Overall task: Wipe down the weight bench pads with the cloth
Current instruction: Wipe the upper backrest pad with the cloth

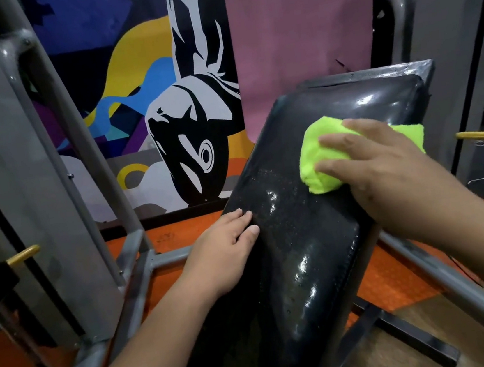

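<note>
The right hand [375,164] lies over a bunched green cloth [322,155], fingers curled round it, pressing it on the upper part of the black bench pad [296,237], which tilts up and shines wet in spots. The left hand [225,255] rests flat on the pad's left edge, fingers straight, grasping nothing. A painted wall [139,104] stands behind.

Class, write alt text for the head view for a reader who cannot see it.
A right hand presses a bunched lime-green cloth onto a tilted black bench pad speckled with droplets. The left hand rests flat on the pad's left edge, with a colourful mural behind.
</note>
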